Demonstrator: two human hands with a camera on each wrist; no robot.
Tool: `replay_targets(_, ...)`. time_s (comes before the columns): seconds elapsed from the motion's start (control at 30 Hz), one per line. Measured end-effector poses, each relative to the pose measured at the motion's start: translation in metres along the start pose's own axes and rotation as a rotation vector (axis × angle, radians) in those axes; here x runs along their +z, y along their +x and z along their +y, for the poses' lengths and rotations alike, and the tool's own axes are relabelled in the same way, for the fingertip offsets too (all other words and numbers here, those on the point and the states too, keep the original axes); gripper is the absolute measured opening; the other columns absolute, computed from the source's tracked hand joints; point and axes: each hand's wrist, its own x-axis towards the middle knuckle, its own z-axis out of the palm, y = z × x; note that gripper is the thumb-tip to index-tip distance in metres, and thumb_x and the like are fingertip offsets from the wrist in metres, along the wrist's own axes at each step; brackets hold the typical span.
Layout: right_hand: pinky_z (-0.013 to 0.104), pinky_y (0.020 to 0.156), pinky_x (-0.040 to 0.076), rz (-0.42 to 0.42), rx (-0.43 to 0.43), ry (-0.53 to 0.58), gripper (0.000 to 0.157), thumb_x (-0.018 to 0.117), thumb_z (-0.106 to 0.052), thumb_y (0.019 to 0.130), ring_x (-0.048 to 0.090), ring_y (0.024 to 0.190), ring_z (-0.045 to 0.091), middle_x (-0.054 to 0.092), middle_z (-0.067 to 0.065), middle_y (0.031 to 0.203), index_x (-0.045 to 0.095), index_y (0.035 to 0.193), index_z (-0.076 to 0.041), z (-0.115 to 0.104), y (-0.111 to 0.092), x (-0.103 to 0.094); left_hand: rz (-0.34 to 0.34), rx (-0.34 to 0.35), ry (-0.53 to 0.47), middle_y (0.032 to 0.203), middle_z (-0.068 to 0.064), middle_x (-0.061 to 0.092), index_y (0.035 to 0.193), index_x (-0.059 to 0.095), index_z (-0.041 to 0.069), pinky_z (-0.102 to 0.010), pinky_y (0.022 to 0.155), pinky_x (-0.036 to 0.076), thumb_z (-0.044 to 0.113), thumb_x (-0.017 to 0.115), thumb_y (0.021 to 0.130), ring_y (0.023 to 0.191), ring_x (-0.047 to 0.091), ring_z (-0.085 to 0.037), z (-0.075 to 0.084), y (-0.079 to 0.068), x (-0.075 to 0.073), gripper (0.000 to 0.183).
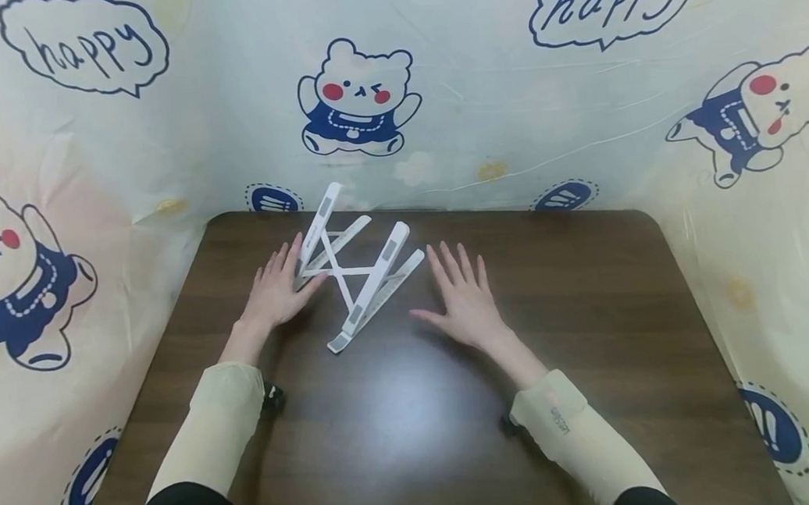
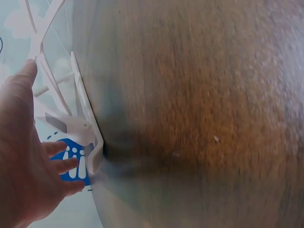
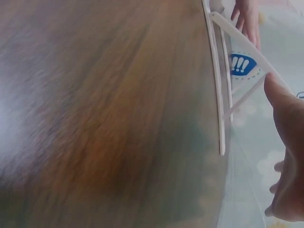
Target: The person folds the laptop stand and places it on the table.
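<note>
A white folding laptop stand (image 1: 381,270) stands unfolded on the dark wooden table, its two slanted arms with grey pads joined by crossing bars. My left hand (image 1: 277,293) is beside the stand's left arm, fingers spread and thumb extended toward it; whether it touches cannot be told. To the right of the stand, my right hand (image 1: 467,303) is held with straight, spread fingers, apart from it in the head view. The left wrist view shows the stand (image 2: 85,102) past the left hand (image 2: 28,156). In the right wrist view the stand (image 3: 217,80) appears beyond the right hand (image 3: 287,156).
The brown wooden table (image 1: 592,310) has rounded back corners. Behind it and at both sides hangs a pale curtain (image 1: 478,99) printed with cartoon bears, reaching the table's back edge close behind the stand. Dark wrist devices (image 1: 273,396) sit under the sleeves.
</note>
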Motion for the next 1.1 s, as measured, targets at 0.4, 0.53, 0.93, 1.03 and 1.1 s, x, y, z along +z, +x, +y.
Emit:
replay_targets(0.4, 0.068, 0.141, 0.006, 0.009, 0.017, 0.024, 0.124, 0.069, -0.077, 0.095, 0.006, 0.174, 0.042, 0.010, 0.007, 0.188, -0.007, 0.178, -0.025, -0.033, 0.015, 0.015, -0.032, 0.008, -0.148, 0.186, -0.021, 0.007, 0.176, -0.014, 0.033, -0.077, 0.134, 0.021, 0.075, 0.050, 0.105, 0.169, 0.018, -0.054, -0.001, 0.013, 0.003, 0.106)
replay_targets(0.53, 0.067, 0.141, 0.006, 0.009, 0.033, 0.042, 0.127, 0.070, -0.077, 0.095, 0.006, 0.174, 0.040, 0.009, 0.008, 0.188, -0.012, 0.177, -0.026, -0.039, 0.017, 0.018, -0.044, 0.009, -0.185, 0.187, -0.018, 0.006, 0.176, -0.016, 0.035, -0.077, 0.133, 0.023, 0.075, 0.051, 0.105, 0.169, 0.020, -0.052, 0.001, 0.016, 0.003, 0.105)
replay_targets(0.93, 0.068, 0.140, 0.007, 0.026, 0.024, 0.101, 0.129, 0.076, -0.070, 0.094, 0.005, 0.174, 0.041, 0.002, 0.012, 0.188, -0.004, 0.178, -0.012, -0.051, 0.018, 0.027, -0.024, 0.001, -0.217, 0.187, -0.017, 0.005, 0.173, -0.021, 0.041, -0.080, 0.130, 0.026, 0.080, 0.048, 0.103, 0.167, 0.025, -0.054, 0.007, 0.013, 0.012, 0.106)
replay_targets(1.03, 0.068, 0.140, 0.007, 0.039, 0.021, 0.101, 0.129, 0.076, -0.068, 0.095, 0.002, 0.174, 0.041, -0.002, 0.012, 0.188, -0.006, 0.177, -0.012, -0.054, 0.019, 0.030, -0.020, -0.001, -0.212, 0.187, -0.018, 0.006, 0.173, -0.021, 0.041, -0.079, 0.131, 0.027, 0.078, 0.048, 0.104, 0.167, 0.025, -0.054, 0.008, 0.012, 0.012, 0.104)
replay_targets(1.1, 0.068, 0.140, 0.007, 0.055, 0.019, 0.101, 0.130, 0.076, -0.067, 0.095, 0.000, 0.174, 0.040, -0.004, 0.012, 0.188, -0.008, 0.177, -0.012, -0.055, 0.020, 0.031, -0.024, 0.002, -0.203, 0.187, -0.020, 0.006, 0.173, -0.022, 0.041, -0.078, 0.131, 0.028, 0.075, 0.048, 0.106, 0.167, 0.025, -0.054, 0.009, 0.012, 0.012, 0.102)
